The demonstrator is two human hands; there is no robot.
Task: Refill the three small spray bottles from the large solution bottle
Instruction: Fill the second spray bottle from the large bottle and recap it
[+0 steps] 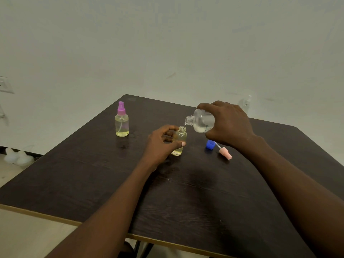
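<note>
a pale, scuffed wall fills the upper half of the frame. below it a dark wood-grain table with a light edge takes up the lower half, and both my bare forearms reach in from the bottom.

right of centre, my right hand is wrapped around the base of the large solution bottle, clear plastic and uncapped. it is tipped nearly on its side with its neck pointing left and slightly down. a thin thread of clear liquid shows at its mouth.

at centre, my left hand curls round a small open bottle, thumb in front and fingers behind. this bottle stands upright on the table, pale yellow liquid low inside, its mouth just under the large bottle's neck.

left of centre, a small spray bottle with a purple sprayer stands alone, mostly full of yellowish liquid.

a clear spray bottle shows faintly behind my right hand, against the wall.

under my right wrist, a pink spray head lies on its side, its tube pointing toward a blue cap just beside it.
</note>
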